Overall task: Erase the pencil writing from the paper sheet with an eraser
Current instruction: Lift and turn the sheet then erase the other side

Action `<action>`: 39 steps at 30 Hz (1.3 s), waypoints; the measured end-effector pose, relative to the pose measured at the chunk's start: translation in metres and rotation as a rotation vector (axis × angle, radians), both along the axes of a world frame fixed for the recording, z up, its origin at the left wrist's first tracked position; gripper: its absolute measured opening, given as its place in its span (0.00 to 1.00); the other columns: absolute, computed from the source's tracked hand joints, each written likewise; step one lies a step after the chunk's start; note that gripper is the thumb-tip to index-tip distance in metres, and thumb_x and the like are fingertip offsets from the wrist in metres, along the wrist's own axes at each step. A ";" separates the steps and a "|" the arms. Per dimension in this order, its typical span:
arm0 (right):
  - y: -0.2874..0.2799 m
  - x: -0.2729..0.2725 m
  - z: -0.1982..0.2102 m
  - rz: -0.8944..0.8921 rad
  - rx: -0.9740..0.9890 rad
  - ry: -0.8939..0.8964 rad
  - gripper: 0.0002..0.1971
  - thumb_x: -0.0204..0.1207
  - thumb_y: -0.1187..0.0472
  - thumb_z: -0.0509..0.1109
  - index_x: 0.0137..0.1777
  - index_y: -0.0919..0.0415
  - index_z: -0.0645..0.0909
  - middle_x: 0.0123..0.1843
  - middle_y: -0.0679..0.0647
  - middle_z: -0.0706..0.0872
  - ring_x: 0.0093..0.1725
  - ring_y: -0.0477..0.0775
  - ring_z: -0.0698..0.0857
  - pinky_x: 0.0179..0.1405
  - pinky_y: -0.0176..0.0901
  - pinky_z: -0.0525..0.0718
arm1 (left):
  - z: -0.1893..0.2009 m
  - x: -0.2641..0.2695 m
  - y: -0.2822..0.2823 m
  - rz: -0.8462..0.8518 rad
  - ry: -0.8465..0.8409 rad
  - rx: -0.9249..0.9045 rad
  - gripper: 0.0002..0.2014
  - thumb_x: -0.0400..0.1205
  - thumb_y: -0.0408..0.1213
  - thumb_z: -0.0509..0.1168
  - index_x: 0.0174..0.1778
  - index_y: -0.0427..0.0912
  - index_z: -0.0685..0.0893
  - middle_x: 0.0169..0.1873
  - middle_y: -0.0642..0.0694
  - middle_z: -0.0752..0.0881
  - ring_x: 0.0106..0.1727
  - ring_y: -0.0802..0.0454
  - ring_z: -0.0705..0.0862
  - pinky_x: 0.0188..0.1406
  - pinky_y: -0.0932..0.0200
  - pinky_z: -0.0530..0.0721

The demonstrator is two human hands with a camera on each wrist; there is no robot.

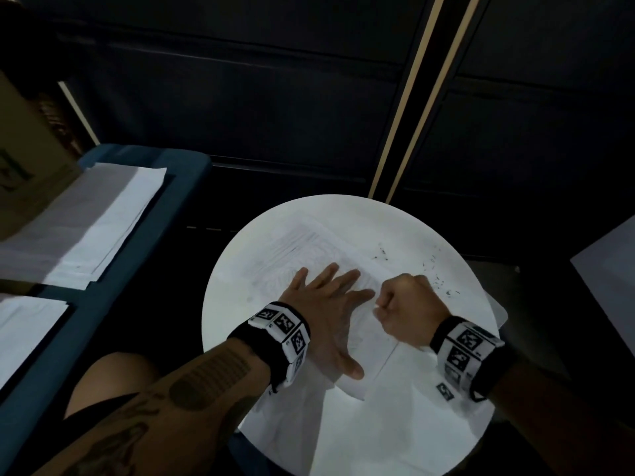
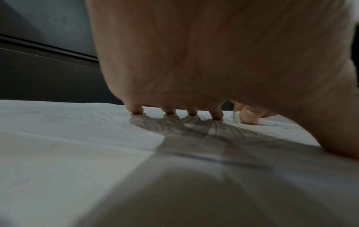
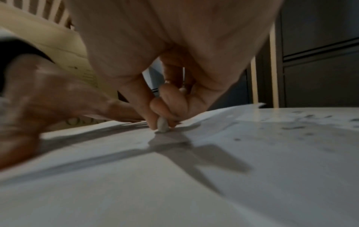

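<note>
A white paper sheet [image 1: 295, 249] with faint pencil writing lies on the round white table [image 1: 233, 304]. My left hand [image 1: 326, 304] lies flat on the sheet with its fingers spread, and the fingertips [image 2: 137, 110] press the paper [image 2: 68, 121] down. Just to its right, my right hand [image 1: 405, 307] is curled into a fist and pinches a small white eraser [image 3: 162, 126] between thumb and fingers, its lower end touching the paper [image 3: 213, 122]. The eraser [image 2: 237, 118] also shows in the left wrist view beyond my left fingers. In the head view the fist hides it.
Dark eraser crumbs [image 1: 436, 280] are scattered on the table to the right of the sheet. Stacks of paper [image 1: 103, 218] lie on a blue surface [image 1: 185, 166] at the left. A cardboard box [image 1: 24, 159] stands at the far left. Dark panels fill the background.
</note>
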State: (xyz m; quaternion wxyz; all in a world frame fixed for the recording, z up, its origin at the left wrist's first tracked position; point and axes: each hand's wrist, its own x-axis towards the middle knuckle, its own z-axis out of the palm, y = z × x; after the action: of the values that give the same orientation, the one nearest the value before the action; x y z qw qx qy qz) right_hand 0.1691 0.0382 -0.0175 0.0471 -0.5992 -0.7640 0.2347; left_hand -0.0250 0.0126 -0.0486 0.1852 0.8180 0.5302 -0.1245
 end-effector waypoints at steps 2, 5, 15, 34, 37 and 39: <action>-0.020 -0.010 0.001 0.114 -0.078 -0.007 0.09 0.74 0.59 0.76 0.33 0.56 0.84 0.32 0.49 0.87 0.38 0.46 0.87 0.45 0.49 0.92 | -0.001 0.000 -0.001 -0.001 -0.007 0.006 0.67 0.62 0.85 0.68 0.88 0.70 0.34 0.89 0.59 0.28 0.89 0.48 0.25 0.86 0.26 0.31; -0.017 -0.005 0.002 0.125 -0.097 -0.033 0.09 0.73 0.57 0.76 0.32 0.56 0.85 0.32 0.49 0.88 0.32 0.47 0.89 0.40 0.50 0.93 | 0.000 -0.001 0.000 -0.006 -0.004 0.002 0.67 0.62 0.85 0.68 0.88 0.70 0.33 0.89 0.60 0.28 0.89 0.48 0.25 0.86 0.26 0.31; -0.005 0.000 -0.001 0.103 -0.112 -0.069 0.07 0.66 0.52 0.71 0.30 0.51 0.81 0.36 0.48 0.86 0.38 0.50 0.88 0.44 0.46 0.90 | -0.001 -0.001 -0.001 -0.015 -0.007 0.035 0.67 0.61 0.86 0.67 0.89 0.70 0.35 0.90 0.58 0.30 0.90 0.47 0.27 0.86 0.25 0.33; 0.003 0.044 -0.001 -0.031 0.044 0.176 0.10 0.71 0.59 0.82 0.33 0.48 0.86 0.34 0.43 0.89 0.37 0.39 0.88 0.41 0.37 0.82 | 0.019 0.011 0.002 -0.014 0.075 0.013 0.64 0.61 0.82 0.73 0.86 0.76 0.40 0.91 0.56 0.39 0.91 0.39 0.36 0.78 0.13 0.45; -0.011 0.063 -0.011 0.071 0.008 0.173 0.09 0.75 0.61 0.80 0.39 0.49 0.83 0.43 0.43 0.88 0.45 0.40 0.85 0.45 0.35 0.80 | 0.021 0.012 0.003 -0.030 0.079 0.038 0.65 0.59 0.83 0.73 0.87 0.74 0.41 0.91 0.56 0.41 0.91 0.39 0.41 0.78 0.17 0.50; -0.018 0.068 -0.022 0.134 0.017 0.154 0.10 0.77 0.62 0.79 0.42 0.48 0.80 0.48 0.42 0.85 0.50 0.39 0.84 0.49 0.35 0.78 | 0.020 0.011 0.004 -0.030 0.068 0.057 0.63 0.60 0.84 0.70 0.87 0.75 0.43 0.91 0.56 0.43 0.91 0.41 0.42 0.80 0.21 0.50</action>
State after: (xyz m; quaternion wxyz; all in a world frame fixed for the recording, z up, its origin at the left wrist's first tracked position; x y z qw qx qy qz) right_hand 0.2369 0.0206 -0.0391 0.0948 -0.5264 -0.7985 0.2764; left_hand -0.0135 0.0164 -0.0287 0.1418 0.8261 0.5272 -0.1396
